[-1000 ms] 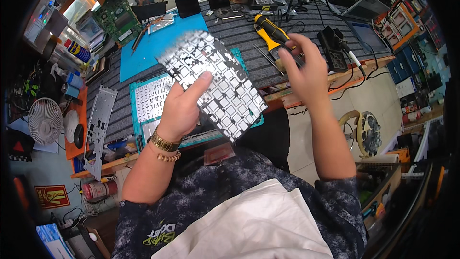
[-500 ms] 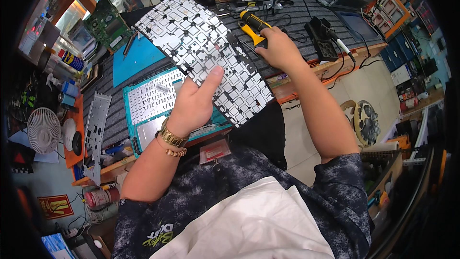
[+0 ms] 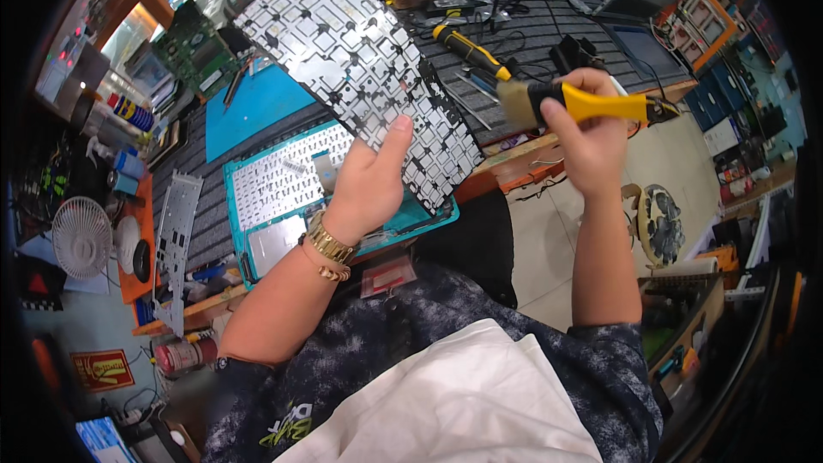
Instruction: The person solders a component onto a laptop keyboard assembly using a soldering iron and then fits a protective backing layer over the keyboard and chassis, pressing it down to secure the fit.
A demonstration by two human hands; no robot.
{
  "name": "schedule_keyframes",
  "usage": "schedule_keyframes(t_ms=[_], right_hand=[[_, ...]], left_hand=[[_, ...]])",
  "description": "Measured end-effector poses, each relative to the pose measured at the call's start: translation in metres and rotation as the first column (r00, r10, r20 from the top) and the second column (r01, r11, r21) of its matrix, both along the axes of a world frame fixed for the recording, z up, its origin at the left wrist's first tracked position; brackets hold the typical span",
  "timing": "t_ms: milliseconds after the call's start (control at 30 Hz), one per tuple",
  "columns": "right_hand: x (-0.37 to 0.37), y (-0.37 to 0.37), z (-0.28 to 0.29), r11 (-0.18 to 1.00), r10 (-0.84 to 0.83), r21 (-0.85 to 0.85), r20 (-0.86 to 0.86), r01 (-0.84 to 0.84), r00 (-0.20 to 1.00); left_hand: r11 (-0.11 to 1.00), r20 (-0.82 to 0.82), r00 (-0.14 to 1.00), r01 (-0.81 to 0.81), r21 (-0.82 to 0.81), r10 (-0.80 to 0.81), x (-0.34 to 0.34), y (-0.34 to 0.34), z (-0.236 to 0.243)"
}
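In my left hand (image 3: 370, 184), thumb on top, I grip a thin white-and-black keyboard backlight sheet (image 3: 343, 43), held tilted above the bench. My right hand (image 3: 596, 146) is raised to the right of the sheet, its fingers closed around a brush (image 3: 609, 105) with a yellow handle, a black band and pale bristles. The bristles point left toward the sheet and stay apart from it. Beneath the sheet lies a teal laptop case (image 3: 237, 231) with a perforated white plate (image 3: 261, 184), partly hidden by my left hand and the sheet.
A yellow-and-black hand tool (image 3: 467, 47) lies on the grey striped bench mat (image 3: 540, 30). Left of the sheet are a blue mat (image 3: 249, 120), a green circuit board (image 3: 195, 53), a grey metal frame (image 3: 178, 236) and a white fan (image 3: 81, 236). Cables run along the back.
My right hand has lifted the brush off the bench and brought it right and nearer to me, bristles now facing left. The sheet has shifted slightly in my left hand's grip.
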State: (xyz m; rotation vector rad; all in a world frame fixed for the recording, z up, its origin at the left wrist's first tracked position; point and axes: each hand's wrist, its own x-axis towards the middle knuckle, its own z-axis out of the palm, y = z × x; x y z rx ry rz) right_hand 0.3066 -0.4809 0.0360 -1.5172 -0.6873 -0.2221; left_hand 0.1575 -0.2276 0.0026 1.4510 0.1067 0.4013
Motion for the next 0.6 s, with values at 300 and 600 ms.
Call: schedule_keyframes(t_ms=[300,600], right_hand=[[-0.034,-0.026,-0.03,0.944,-0.168,-0.206,0.368,0.257,0.914],[-0.045,-0.048,0.012,0.821,0.321,-0.557,0.269,-0.125,0.908]], left_hand=[[0.994,0.01,0.994,0.107,-0.029,-0.107,0.048,-0.042,-0.016],[0.969,-0.075,0.966,0.246,-0.029,-0.247,0.049,-0.051,-0.015]])
